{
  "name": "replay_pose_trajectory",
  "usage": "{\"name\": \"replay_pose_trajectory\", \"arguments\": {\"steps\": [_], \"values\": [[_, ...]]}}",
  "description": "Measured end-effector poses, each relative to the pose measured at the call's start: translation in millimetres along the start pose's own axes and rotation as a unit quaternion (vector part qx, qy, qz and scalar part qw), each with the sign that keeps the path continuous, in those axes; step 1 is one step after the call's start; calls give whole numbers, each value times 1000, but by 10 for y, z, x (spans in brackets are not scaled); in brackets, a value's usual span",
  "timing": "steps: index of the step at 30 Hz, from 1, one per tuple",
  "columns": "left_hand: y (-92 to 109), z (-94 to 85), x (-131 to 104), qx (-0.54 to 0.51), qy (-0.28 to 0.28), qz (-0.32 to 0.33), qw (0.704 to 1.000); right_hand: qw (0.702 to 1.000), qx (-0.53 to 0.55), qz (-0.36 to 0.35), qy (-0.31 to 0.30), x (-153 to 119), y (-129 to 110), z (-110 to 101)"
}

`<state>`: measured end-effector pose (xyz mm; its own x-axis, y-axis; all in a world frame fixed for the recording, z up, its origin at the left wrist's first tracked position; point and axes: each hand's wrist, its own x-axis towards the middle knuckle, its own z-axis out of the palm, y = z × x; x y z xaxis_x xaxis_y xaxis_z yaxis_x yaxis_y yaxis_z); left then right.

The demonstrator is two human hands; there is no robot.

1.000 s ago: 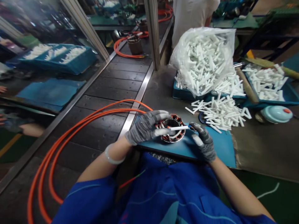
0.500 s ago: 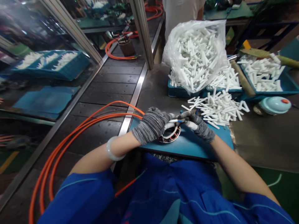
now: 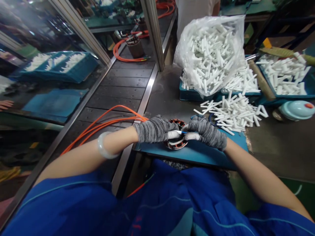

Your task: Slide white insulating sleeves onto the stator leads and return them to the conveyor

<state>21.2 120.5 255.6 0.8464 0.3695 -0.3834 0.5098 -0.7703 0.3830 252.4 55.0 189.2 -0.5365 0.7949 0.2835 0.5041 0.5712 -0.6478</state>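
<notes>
- One wound ring point(image 3: 182, 144) is seen at mid-frame, set on one blue mat point(image 3: 209, 155).
- One white sleeve point(image 3: 179, 131) is pinched by the left hand point(image 3: 157, 129); one blue wire point(image 3: 184, 132) is gripped by the right hand point(image 3: 203, 130) at its fingertips.
- Both hands are held almost together above the ring, backs upward.
- One clear bag point(image 3: 181, 52) is placed at upper right, its white tubes too many to count.

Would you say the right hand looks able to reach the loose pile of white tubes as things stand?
Probably yes: the pile of white tubes lies close beyond the right hand, with only a blue loop between, though that hand seems to pinch a blue wire.
</notes>
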Motion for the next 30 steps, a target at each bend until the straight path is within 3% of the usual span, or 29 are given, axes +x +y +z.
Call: {"name": "replay_pose_trajectory", "arguments": {"steps": [6, 12, 17, 20, 24, 28, 30], "values": [[-141, 145, -67, -101, 39, 66, 992, 995, 71, -11, -72, 11, 2, -24], [-219, 196, -46, -139, 42, 86, 986, 999, 39, 16, -17, 29, -101, 54], [-268, 263, -19, -152, 50, 92, 983, 995, -76, 64, 0, 23, -168, 165], [-208, 272, 14, -111, 55, 77, 989, 982, -178, 54, 16, 29, -146, 184], [11, 210, 1, 24, 62, 27, 997, 960, -280, 9, 12, -3, -142, 121], [165, 226, 0, 149, 40, -40, 987, 928, -367, -32, 51, -112, -317, 105], [189, 276, 62, 169, 45, -32, 984, 902, -421, -58, 77, -161, -411, 147]]}}
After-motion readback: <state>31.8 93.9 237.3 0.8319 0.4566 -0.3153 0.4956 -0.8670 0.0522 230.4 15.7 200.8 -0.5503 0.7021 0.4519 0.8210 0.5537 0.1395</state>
